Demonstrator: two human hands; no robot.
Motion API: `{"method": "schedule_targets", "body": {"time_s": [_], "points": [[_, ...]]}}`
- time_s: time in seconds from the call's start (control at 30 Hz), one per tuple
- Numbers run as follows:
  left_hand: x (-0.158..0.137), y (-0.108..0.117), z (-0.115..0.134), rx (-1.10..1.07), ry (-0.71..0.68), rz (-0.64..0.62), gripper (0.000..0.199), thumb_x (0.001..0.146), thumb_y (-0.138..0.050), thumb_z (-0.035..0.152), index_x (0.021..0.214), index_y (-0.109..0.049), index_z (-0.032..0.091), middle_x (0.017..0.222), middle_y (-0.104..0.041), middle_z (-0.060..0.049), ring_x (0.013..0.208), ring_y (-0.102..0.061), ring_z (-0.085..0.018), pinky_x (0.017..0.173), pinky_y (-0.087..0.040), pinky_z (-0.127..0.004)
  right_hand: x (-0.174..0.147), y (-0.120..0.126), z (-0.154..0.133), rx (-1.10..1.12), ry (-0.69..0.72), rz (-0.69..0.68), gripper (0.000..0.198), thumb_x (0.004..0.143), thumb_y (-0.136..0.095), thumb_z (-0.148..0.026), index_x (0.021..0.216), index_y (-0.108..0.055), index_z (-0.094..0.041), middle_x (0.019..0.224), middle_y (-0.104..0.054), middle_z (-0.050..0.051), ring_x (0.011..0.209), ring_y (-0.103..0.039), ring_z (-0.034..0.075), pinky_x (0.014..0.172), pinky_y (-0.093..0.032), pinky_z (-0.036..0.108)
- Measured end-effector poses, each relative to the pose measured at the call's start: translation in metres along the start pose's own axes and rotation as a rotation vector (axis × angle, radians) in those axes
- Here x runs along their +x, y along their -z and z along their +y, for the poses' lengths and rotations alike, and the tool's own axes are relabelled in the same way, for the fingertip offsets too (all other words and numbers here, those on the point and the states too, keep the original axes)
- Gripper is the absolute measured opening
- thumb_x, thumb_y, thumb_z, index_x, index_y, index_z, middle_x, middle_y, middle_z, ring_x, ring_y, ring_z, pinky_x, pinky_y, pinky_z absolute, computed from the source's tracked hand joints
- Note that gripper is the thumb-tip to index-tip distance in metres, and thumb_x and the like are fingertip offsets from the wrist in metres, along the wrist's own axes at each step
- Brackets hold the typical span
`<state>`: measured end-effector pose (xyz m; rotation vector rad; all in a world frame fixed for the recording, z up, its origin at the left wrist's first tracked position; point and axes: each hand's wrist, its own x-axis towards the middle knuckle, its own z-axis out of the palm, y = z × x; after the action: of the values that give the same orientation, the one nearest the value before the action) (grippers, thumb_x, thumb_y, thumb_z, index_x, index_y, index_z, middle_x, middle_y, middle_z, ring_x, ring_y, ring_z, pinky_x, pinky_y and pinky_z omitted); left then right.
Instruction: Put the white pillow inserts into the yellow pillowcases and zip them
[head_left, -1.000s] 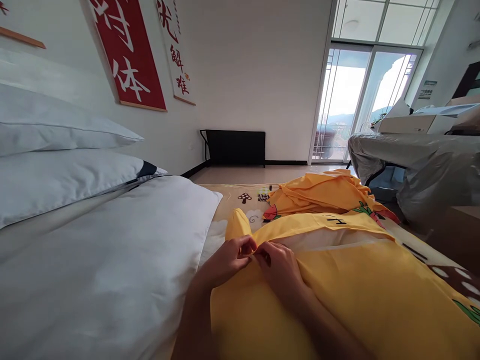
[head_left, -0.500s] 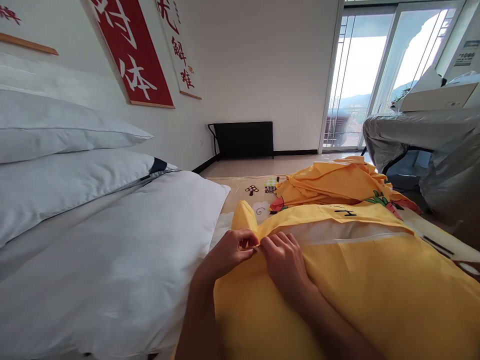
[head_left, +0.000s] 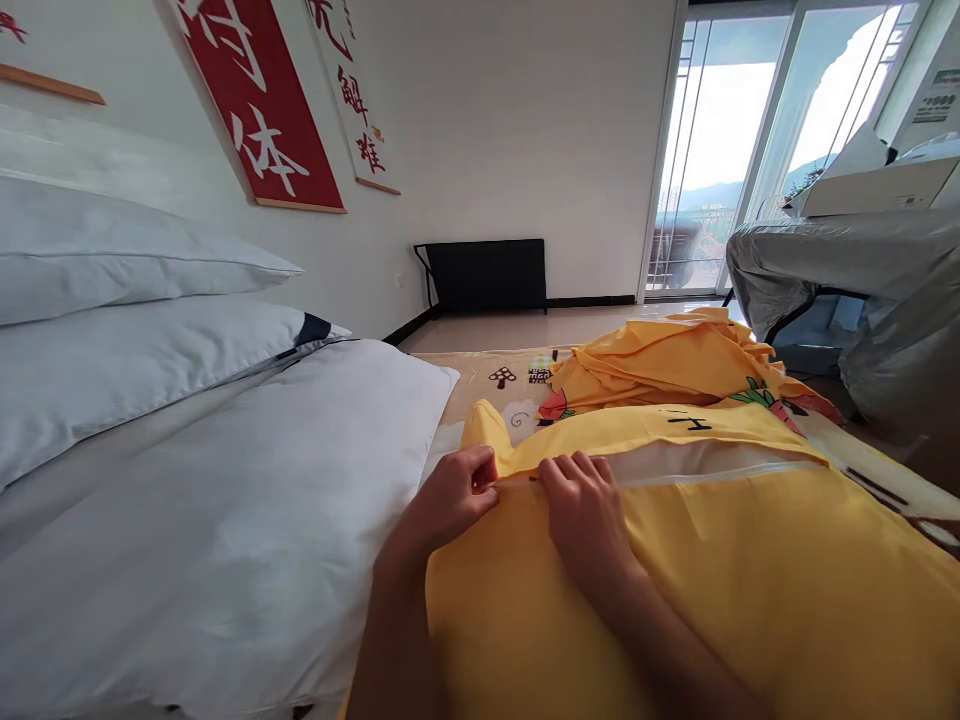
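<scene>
A large yellow pillowcase [head_left: 705,580] lies in front of me, with white filling [head_left: 697,460] showing through a long gap near its far edge. A pale zipper strip [head_left: 712,478] runs along this gap. At the gap's left end, my left hand [head_left: 456,492] is closed in a pinch on the pillowcase edge, beside its raised corner [head_left: 484,425]. A little to the right, my right hand [head_left: 586,508] is closed on the same edge, knuckles up. A small dark bit shows by its fingertips; whether it is a zipper pull I cannot tell.
White pillows [head_left: 225,500] are stacked at the left. Crumpled orange cloth [head_left: 667,355] lies beyond the pillowcase on a patterned bed sheet [head_left: 465,390]. Plastic-covered furniture [head_left: 825,250] with a box [head_left: 877,190] stands at the right; a black panel [head_left: 487,275] leans by the wall.
My hands have moved apart along the pillowcase edge: the left slightly left and up, the right slightly right. A short stretch of zipper edge now shows between them.
</scene>
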<state>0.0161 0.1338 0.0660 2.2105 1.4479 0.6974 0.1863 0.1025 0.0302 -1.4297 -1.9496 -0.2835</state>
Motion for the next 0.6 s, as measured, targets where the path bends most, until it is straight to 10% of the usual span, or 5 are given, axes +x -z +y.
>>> {"method": "schedule_targets", "body": {"time_s": [0.37,0.6], "points": [[-0.001,-0.005,0.013,-0.023,-0.165,0.011,0.028,0.078,-0.048,0.021,0.105,-0.055,0.021,0.107,-0.059,-0.006,0.102,-0.052,-0.021,0.093,-0.04,-0.035,0.002,-0.004,0.015,0.178,-0.066,-0.031,0.02,0.086,-0.047,-0.01,0.071,-0.051,-0.02,0.07,-0.063,0.0,0.069,-0.054,0.014,0.071,-0.028,0.027],[0.015,-0.034,0.017,-0.002,-0.165,-0.038,0.018,0.087,-0.037,0.025,0.077,-0.051,0.019,0.083,-0.057,-0.004,0.077,-0.052,-0.018,0.072,-0.041,-0.032,0.002,-0.006,0.017,0.192,-0.056,0.008,0.02,0.086,-0.045,-0.008,0.074,-0.055,-0.02,0.071,-0.064,0.0,0.069,-0.054,0.014,0.071,-0.03,0.025]]}}
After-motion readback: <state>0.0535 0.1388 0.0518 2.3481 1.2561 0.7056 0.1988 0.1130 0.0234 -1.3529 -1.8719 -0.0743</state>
